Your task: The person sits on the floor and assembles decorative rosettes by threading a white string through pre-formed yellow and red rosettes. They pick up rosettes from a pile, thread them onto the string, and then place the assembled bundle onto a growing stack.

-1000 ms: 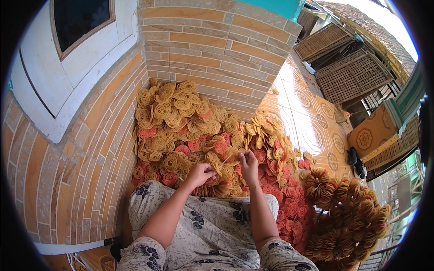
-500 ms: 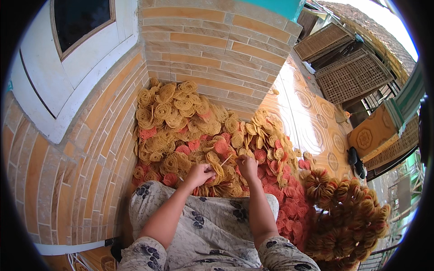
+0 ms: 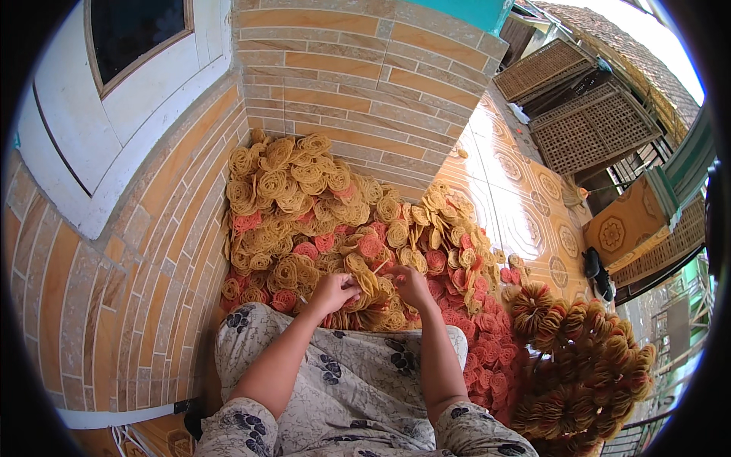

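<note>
My left hand (image 3: 336,292) is closed on a few yellow crackers (image 3: 367,284), round and coiled like noodles, just above my lap. A thin pale stick (image 3: 381,266) pokes out of them on the right side. My right hand (image 3: 413,286) is beside the stick, its fingers curled inward; whatever they grip is hidden. Under and beyond both hands lies a big heap of similar yellow crackers (image 3: 285,217) with pink ones mixed in. More pink crackers (image 3: 487,358) lie to the right of my knee.
Bunches of crackers (image 3: 579,365) strung closely together stand at the lower right. A tiled wall (image 3: 343,91) bounds the heap behind and on the left, below a white door (image 3: 145,84). Woven bamboo racks (image 3: 594,129) lean at the far right, past the patterned floor (image 3: 525,206).
My right hand has dropped slightly lower and its fingers have turned toward the heap. My left hand keeps the crackers and stick in nearly the same place.
</note>
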A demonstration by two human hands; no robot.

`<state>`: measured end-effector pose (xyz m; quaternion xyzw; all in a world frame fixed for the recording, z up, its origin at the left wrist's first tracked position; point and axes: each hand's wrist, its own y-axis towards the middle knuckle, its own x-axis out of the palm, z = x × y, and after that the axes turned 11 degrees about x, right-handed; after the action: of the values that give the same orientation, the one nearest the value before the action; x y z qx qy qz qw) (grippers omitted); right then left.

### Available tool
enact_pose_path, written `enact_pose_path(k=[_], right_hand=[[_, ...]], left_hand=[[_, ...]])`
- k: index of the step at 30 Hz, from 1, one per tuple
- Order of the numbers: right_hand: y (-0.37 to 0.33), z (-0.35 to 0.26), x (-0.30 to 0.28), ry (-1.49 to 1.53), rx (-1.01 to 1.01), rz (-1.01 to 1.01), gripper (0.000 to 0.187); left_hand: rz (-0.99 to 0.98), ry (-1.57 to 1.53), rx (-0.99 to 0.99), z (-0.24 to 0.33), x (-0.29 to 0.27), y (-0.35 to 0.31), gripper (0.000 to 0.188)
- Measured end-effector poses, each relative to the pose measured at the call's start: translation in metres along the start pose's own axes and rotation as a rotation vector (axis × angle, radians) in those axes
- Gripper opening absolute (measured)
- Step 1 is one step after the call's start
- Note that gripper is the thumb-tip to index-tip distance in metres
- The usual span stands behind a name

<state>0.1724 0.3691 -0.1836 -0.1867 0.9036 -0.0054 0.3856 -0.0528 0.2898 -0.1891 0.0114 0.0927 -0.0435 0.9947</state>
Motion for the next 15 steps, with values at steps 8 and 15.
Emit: enact_pose_path(k=[8, 15], right_hand=[[0.018, 0.018, -0.005, 0.246, 0.37, 0.055, 0.029], [-0.005, -0.014, -0.022, 0.805, 0.131, -0.04, 0.025]], left_hand=[[-0.043, -0.047, -0.102, 0.012, -0.003, -0.003, 0.016], [-0.109, 0.047, -0.034, 0.021, 0.0, -0.004, 0.017]])
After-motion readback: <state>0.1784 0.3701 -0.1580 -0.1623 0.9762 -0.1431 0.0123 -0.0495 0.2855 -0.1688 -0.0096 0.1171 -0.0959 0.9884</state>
